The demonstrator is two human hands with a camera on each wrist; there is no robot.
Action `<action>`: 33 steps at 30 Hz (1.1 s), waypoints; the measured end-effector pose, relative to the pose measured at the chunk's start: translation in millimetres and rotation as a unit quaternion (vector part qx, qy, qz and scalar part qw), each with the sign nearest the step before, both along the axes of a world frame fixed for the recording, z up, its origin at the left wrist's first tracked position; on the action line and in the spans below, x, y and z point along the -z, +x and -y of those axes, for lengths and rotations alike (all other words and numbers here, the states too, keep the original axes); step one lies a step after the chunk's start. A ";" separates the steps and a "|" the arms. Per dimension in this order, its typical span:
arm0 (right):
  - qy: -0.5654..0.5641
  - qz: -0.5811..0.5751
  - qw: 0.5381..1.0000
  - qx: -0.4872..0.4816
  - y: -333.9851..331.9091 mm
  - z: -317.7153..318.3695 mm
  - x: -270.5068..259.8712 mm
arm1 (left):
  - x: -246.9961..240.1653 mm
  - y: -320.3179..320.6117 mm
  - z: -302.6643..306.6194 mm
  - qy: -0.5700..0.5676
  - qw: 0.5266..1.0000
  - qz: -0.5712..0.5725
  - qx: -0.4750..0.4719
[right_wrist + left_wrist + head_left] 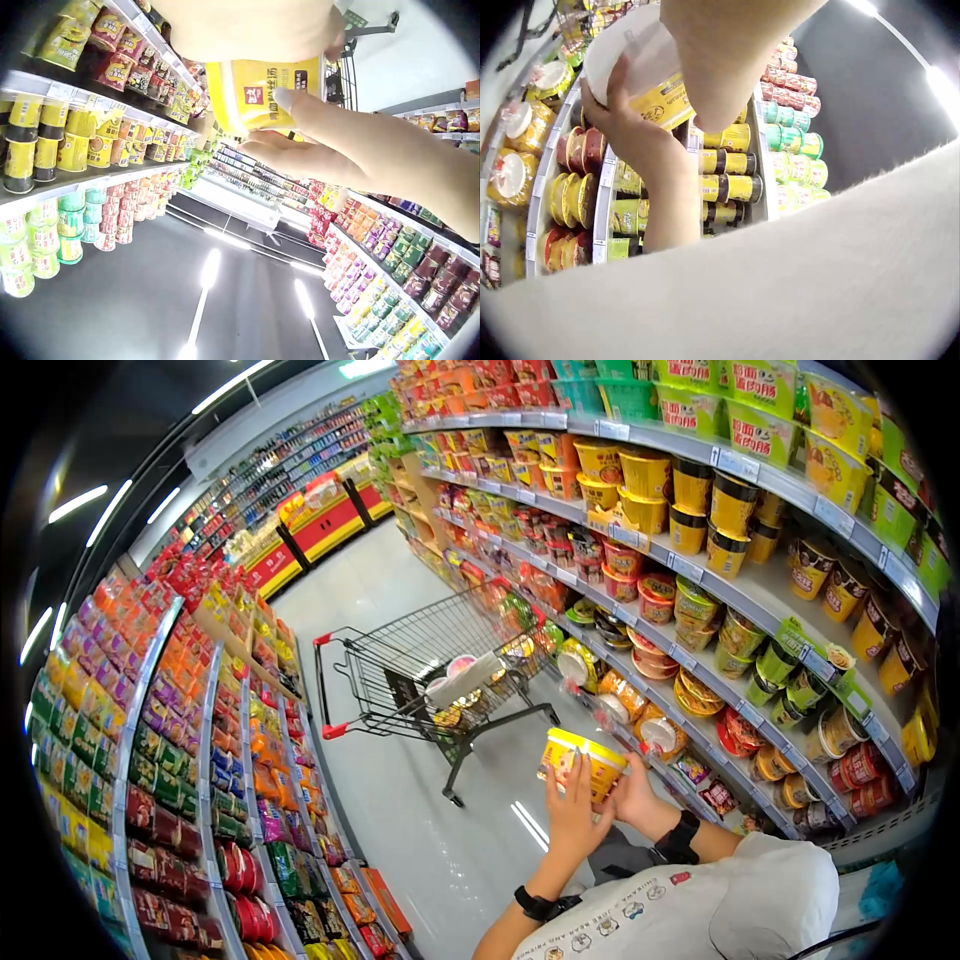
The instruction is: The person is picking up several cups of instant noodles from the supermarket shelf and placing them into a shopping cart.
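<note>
A yellow instant noodle tub (592, 758) with a white base is held up in front of the chest, between both hands. My left hand (573, 810) grips its near side, the fingers lying up along the printed wall. On the other side my right hand (632, 796) holds the tub, its thumb and fingers spread round the wall and white base (630, 45) in the left wrist view. Printed lettering on the yellow wrapper (274, 94) faces the right wrist camera, with left fingertips against it.
A wire shopping cart (420, 660) with several tubs in it stands ahead in the aisle. Shelves of cup noodles (640, 540) curve along the right. Racks of bagged snacks (170, 760) line the left. Grey floor (400, 830) runs between them.
</note>
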State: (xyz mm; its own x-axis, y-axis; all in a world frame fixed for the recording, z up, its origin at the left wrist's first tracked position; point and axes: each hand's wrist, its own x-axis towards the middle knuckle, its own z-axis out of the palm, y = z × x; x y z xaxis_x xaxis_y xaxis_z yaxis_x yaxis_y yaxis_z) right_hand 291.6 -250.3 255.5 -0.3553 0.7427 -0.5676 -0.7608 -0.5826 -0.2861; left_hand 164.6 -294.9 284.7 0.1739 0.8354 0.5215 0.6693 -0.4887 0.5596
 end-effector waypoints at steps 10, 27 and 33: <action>-0.041 -0.018 0.998 0.045 60.1 -134.3 26.6 | 14.3 49.1 -142.3 -0.083 0.995 -0.018 0.049; 0.020 0.129 0.991 0.035 39.6 -290.3 60.1 | 47.6 4.3 -307.6 -0.248 0.954 0.167 0.020; 0.050 0.168 0.982 0.068 -33.4 -361.5 53.2 | 57.9 -70.0 -403.2 -0.279 0.951 0.120 0.054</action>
State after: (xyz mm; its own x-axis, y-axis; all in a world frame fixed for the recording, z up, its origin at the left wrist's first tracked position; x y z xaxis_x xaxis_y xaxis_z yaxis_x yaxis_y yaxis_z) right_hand 258.2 111.2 202.4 -0.0542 0.8289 -0.5568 -0.6828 -0.4377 -0.5850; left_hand 94.6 108.3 226.8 0.2069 0.9776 0.0374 0.4529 -0.1296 0.8821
